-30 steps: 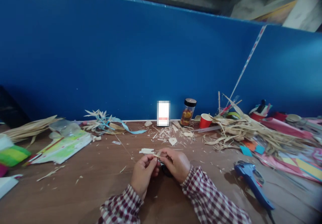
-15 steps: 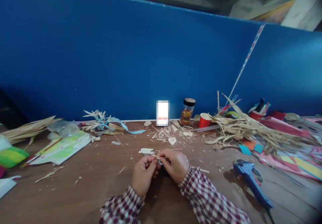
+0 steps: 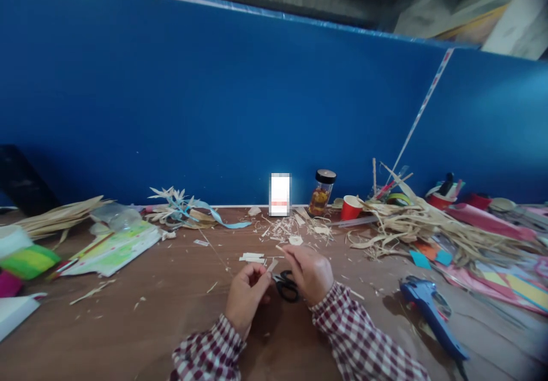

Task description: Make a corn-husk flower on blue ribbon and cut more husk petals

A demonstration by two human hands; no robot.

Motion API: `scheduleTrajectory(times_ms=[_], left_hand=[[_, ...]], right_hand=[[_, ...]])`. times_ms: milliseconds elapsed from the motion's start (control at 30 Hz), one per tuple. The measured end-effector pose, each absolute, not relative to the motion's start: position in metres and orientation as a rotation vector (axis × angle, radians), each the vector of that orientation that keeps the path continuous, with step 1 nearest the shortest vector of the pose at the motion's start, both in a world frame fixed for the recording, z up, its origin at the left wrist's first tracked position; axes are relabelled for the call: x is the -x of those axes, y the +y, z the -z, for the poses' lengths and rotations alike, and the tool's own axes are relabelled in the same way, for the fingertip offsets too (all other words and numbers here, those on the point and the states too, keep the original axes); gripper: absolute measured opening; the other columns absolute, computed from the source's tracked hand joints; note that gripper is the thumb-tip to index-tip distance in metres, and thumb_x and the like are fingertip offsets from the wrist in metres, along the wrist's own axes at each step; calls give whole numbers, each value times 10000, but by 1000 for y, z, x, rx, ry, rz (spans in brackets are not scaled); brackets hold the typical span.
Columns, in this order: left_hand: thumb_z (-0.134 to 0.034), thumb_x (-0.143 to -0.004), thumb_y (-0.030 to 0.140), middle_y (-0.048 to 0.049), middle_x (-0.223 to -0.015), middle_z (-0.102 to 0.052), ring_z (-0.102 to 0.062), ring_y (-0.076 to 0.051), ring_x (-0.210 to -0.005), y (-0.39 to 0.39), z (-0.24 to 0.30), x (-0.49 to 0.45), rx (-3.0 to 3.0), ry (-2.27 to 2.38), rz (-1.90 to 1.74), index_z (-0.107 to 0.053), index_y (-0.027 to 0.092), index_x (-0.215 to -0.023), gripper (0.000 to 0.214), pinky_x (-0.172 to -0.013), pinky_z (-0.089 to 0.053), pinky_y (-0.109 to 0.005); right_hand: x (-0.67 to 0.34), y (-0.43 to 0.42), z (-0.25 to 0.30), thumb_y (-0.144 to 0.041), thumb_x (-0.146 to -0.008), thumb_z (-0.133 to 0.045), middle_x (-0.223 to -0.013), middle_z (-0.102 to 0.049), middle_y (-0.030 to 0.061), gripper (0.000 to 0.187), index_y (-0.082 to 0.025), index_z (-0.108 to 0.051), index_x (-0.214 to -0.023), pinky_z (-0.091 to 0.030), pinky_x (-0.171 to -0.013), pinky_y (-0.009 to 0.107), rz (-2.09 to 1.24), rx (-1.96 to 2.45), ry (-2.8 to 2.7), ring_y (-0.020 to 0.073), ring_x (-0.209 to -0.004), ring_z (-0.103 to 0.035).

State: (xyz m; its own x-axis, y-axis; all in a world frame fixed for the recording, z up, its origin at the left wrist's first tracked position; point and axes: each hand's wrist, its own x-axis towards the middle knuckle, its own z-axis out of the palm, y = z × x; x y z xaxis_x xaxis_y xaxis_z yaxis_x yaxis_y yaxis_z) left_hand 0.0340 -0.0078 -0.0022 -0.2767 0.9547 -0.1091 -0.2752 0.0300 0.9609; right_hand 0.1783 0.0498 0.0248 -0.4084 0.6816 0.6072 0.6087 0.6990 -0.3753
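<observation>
My left hand (image 3: 245, 294) is closed in a pinch on a small pale strip (image 3: 271, 265) of dried leaf. A little to its right, my right hand (image 3: 310, 273) pinches another thin pale sliver (image 3: 282, 249) that sticks up to the left. Black-handled scissors (image 3: 286, 285) lie on the brown table (image 3: 171, 318) between the two hands, touching neither as far as I can see. A few cut pale strips (image 3: 252, 257) lie just beyond my left hand. Both wrists wear red and white checked sleeves.
A blue glue gun (image 3: 430, 314) lies at the right. Behind it spreads a heap of dried straw (image 3: 423, 225) and coloured paper. A red paper cup (image 3: 351, 207), a black-lidded jar (image 3: 322, 192) and a white card (image 3: 279, 194) stand by the blue partition. Green packets (image 3: 111, 248) lie at the left.
My hands have drawn apart, each now pinching its own piece. The right hand moved up and right, uncovering the scissors on the table.
</observation>
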Motion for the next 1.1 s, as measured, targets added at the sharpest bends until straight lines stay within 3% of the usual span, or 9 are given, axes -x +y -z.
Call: scheduleTrajectory(times_ms=[133,333,633,800,933,1100], left_hand=[[-698,-577,358,11,-622,-573,-540,-106,-589,-8,-1,-33,-730,1197,-1433,-476,153,-620,306,-512,-483,-219],[-705,-574,340,47,-515,-517,-483,-74,-490,-6,4,-33,-825,1203,-1346,-488,150,-621,292,-475,-465,-200],[-683,-597,343,29,-568,-564,-499,-63,-493,-9,-1,-33,-768,1236,-1468,-560,139,-716,266,-453,-429,-158],[-691,-590,347,5,-638,-609,-560,-89,-527,-8,-2,-34,-620,1182,-1507,-548,151,-785,311,-467,-457,-183],[-688,-601,330,33,-605,-569,-511,-59,-486,-8,-2,-33,-628,1207,-1499,-555,150,-774,282,-420,-405,-143],[-673,-621,331,39,-609,-547,-448,-40,-461,-6,1,-30,-639,1241,-1499,-581,147,-946,384,-398,-357,-129]], right_hand=[[-172,42,-25,-240,-873,-424,-924,-659,45,204,-206,-597,-975,-437,-765,237,-196,928,-2130,151,-846,-593],[-172,38,-29,-231,-874,-413,-943,-648,43,212,-212,-586,-996,-435,-775,256,-267,846,-2182,156,-866,-577],[-169,37,-20,-259,-868,-427,-970,-651,27,230,-240,-543,-1066,-429,-761,247,-286,940,-2296,162,-865,-593],[-167,34,-22,-271,-878,-406,-844,-651,23,180,-229,-560,-962,-427,-679,237,-332,1028,-2257,156,-770,-598],[-168,35,-24,-240,-878,-400,-846,-627,35,175,-217,-568,-922,-423,-700,249,-363,960,-2190,156,-778,-574],[-166,36,-22,-238,-850,-442,-852,-578,47,154,-201,-557,-944,-447,-660,249,-466,873,-2045,141,-715,-551]])
